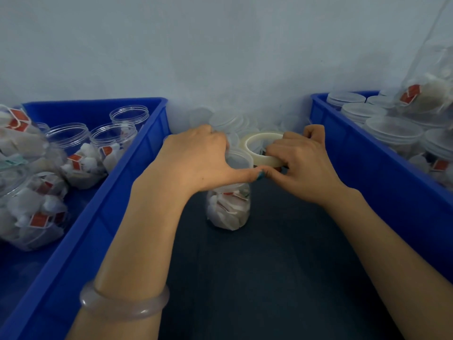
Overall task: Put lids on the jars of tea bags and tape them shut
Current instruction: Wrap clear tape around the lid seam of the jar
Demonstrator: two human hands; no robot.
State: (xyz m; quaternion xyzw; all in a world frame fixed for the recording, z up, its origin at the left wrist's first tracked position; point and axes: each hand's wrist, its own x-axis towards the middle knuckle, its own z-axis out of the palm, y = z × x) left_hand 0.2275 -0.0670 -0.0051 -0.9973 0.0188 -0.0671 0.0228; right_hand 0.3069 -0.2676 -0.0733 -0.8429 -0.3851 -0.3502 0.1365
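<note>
Your left hand curled around the lid of the tea-bag jar standing on the dark table. Your right hand grasped the tape roll just beside it.

Blue crates — clear jars, red-tagged — pale tape.

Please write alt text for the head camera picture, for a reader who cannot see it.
A left hand grips a lidded jar of tea bags on a dark table while the right hand holds a tape roll beside its lid. A blue crate at left holds open jars; a second crate at right holds capped jars.
</note>
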